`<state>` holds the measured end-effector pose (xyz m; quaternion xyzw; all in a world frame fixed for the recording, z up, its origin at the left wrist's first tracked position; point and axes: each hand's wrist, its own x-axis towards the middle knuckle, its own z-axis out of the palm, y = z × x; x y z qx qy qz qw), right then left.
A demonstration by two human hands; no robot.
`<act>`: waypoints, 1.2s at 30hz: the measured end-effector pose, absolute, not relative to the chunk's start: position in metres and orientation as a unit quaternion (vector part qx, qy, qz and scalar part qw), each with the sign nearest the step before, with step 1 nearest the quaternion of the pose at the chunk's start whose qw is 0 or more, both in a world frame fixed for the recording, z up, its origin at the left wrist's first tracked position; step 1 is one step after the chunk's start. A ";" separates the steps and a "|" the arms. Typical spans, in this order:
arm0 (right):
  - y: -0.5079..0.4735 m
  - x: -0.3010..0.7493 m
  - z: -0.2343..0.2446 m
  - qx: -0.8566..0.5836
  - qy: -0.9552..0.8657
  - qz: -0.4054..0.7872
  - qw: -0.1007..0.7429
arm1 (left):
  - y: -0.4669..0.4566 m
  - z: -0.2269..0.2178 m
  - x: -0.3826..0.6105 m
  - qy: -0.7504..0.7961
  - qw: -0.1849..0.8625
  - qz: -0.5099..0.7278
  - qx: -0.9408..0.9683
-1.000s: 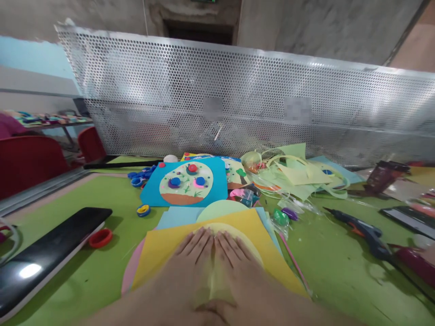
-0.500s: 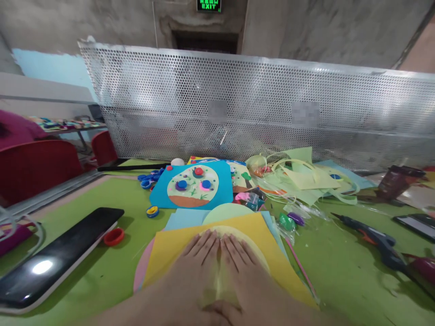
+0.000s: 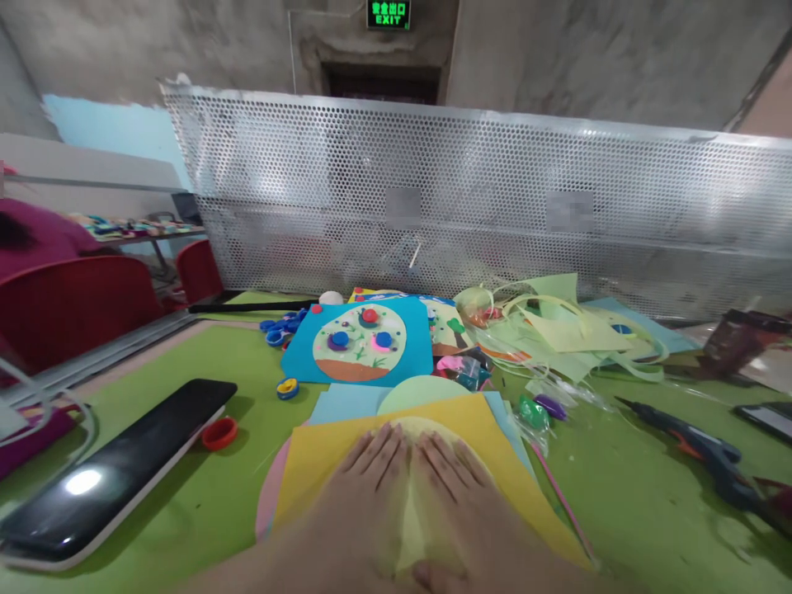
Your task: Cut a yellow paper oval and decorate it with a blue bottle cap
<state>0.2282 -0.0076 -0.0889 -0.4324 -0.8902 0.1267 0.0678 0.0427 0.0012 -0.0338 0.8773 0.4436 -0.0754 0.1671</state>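
My left hand point(image 3: 370, 483) lies flat with fingers stretched forward on a pale yellow paper circle point(image 3: 412, 520). Beside it, my right hand point(image 3: 453, 487) presses flat on the same circle, and a narrow strip of the circle shows between the two. Beneath is a yellow paper sheet point(image 3: 309, 450), its near part hidden by my wrists. Under that sheet, parts of a light blue sheet point(image 3: 346, 400), a light green circle point(image 3: 426, 396) and a pink paper piece point(image 3: 270, 495) stick out.
Behind the papers lies a blue card with a decorated circle point(image 3: 417, 330). At left are a black-and-white device point(image 3: 117, 470) and a red ring point(image 3: 219, 433). A glue gun point(image 3: 693, 445), a pink stick point(image 3: 563, 495) and clay in plastic point(image 3: 533, 412) lie right. A perforated metal partition point(image 3: 483, 181) stands behind.
My hands have drawn slightly apart at the thumbs, so more of the pale yellow circle shows between them. Both stay flat on it. The whole view has shifted a little.
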 end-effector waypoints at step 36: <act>-0.012 0.228 -0.120 -0.318 -0.891 -0.294 0.136 | 0.002 -0.075 0.047 0.430 0.102 -0.023 0.897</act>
